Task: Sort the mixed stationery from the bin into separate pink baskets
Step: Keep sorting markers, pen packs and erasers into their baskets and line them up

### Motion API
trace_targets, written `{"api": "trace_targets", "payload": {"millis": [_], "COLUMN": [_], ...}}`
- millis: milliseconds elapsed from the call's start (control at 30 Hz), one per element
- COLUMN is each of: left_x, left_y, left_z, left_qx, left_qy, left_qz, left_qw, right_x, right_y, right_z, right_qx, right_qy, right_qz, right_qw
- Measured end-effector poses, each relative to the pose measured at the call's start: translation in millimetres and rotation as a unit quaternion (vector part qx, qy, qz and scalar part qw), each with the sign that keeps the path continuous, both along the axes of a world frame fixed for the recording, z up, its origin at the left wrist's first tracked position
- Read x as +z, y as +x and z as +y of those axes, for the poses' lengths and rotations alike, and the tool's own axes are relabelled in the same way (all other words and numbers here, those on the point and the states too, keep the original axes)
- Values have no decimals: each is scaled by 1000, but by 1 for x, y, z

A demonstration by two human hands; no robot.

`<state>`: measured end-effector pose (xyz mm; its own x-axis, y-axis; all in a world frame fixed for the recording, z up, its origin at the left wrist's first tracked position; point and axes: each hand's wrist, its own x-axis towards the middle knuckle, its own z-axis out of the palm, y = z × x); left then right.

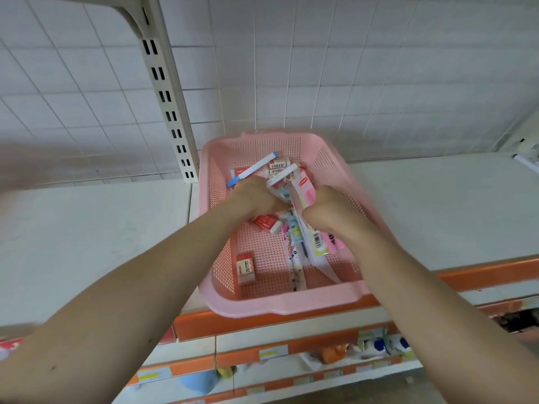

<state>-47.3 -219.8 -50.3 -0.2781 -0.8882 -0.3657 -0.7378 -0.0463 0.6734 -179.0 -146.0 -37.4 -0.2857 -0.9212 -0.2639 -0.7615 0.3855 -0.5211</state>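
A pink perforated basket (291,303) sits on a white shelf and holds mixed stationery. Both my hands are inside it. My left hand (256,196) is closed around white markers, one with blue caps (253,169) sticking out toward the back left. My right hand (326,211) is closed on a bundle of long packaged pens (306,188) that stand tilted. A red-and-white 2B eraser (246,267) lies on the basket floor at the front left. More erasers (267,222) lie under my left hand, and others with barcodes (277,167) at the back.
The white shelf (87,243) runs left and right of the basket, with an orange front edge (481,275). A slotted upright post (169,106) stands behind at left against a tiled wall. Lower shelves with goods (379,345) lie below.
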Motion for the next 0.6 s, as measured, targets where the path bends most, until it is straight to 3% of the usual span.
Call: {"api": "trace_targets", "payload": {"millis": [167,367,500,600], "left_x": [4,19,24,21], "left_y": [7,12,13,14], "left_z": [-3,-1,9,13], "left_qx": [63,118,126,117], "left_qy": [46,143,194,212], "left_qz": [160,341,416,443], "left_qw": [984,921,879,863], "right_x": [-2,3,7,7], "right_y": [-2,2,12,15], "right_z": [-4,-1,-3,-5], "right_qx": [-38,-30,-5,-5], "right_qy": [-114,-168,-186,-197], "right_qz": [-102,-218,-308,-315], "right_qw": [988,961,933,928]}}
